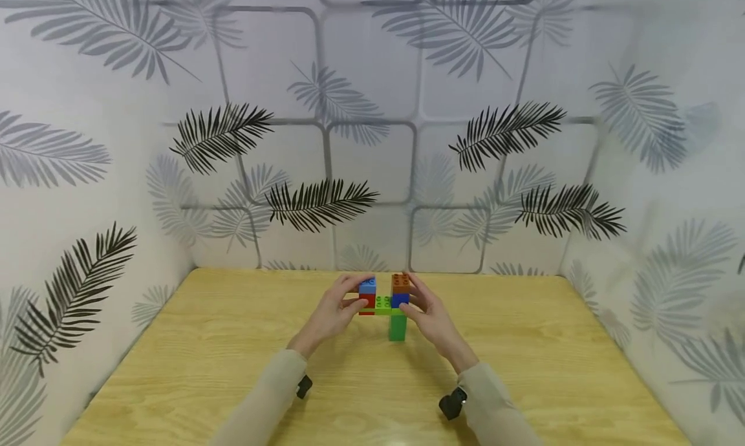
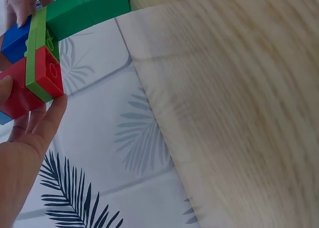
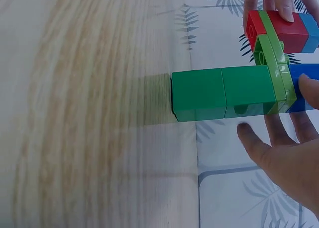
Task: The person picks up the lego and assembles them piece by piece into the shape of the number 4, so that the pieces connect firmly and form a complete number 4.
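Note:
A toy brick structure sits between both hands in the head view. Two green bricks [image 3: 199, 94] form its upright column, topped by a light green plate [image 1: 383, 306] that reaches out to the left. On that left end, a red brick [image 2: 21, 88] carries a light blue brick [image 1: 368, 287], and a smaller red piece [image 2: 49, 71] hangs beneath. Above the column rest a blue brick [image 1: 399, 300] and a brown brick [image 1: 400, 282]. My left hand [image 1: 333, 310] grips the left stack, thumb on the red brick. With thumb and fingers, my right hand [image 1: 432, 317] holds the blue brick's stack.
The wooden table [image 1: 233, 342] spreads around the structure. Behind it rises a wall [image 1: 372, 239] with a leaf pattern, meeting the table's back edge. Dark wrist devices hang under both sleeves, one of them a black device [image 1: 453, 403] at the right.

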Tool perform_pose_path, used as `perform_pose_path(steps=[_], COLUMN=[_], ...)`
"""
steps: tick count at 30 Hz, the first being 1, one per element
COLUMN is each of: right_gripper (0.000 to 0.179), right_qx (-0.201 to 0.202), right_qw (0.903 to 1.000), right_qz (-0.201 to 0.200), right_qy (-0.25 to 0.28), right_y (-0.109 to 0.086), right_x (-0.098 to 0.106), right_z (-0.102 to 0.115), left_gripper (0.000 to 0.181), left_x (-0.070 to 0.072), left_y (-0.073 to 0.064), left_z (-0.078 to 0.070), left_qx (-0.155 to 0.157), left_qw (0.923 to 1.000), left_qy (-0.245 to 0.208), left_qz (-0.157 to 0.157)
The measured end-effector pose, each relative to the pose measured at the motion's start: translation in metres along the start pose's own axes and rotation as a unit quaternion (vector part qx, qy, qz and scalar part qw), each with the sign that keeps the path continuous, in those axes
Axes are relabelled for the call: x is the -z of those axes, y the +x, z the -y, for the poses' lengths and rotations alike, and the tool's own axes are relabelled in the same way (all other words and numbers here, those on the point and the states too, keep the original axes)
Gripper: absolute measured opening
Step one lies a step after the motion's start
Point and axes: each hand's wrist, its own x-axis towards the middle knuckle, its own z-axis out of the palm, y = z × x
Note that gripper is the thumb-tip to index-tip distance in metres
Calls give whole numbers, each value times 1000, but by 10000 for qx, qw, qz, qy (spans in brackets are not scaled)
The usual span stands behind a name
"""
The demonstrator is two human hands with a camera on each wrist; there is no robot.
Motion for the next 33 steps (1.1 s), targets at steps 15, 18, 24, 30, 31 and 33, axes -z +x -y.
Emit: perform_pose_path(steps=[15, 18, 24, 30, 31, 33], right_gripper=[65, 65, 58, 67, 70, 75], right_qx=[-81, -111, -385, -731, -768, -835], right_qw=[9997, 9997, 9986, 9971, 9963, 9941], right_qz=[-152, -186, -335, 185, 366, 675], right_qy=[189, 149, 119, 80, 75, 126], right_y=[2, 3, 8, 14, 15, 15], right_x=[-8, -8, -11, -7, -5, -3], right_z=[3, 3, -9, -13, -14, -17], left_gripper=[53, 51, 56, 61, 63, 68], left_x=[3, 0, -5, -5, -5, -5], left_y=[4, 6, 9, 12, 13, 12], left_z=[2, 6, 20, 25, 26, 29], left_qx=[921, 1053, 1308, 1727, 1819, 2012], left_qw=[9892, 9866, 9823, 9780, 9762, 9719], left_qy=[-909, -980, -1174, -1085, -1123, -1208], left_qz=[-688, -766, -645, -436, -363, -161])
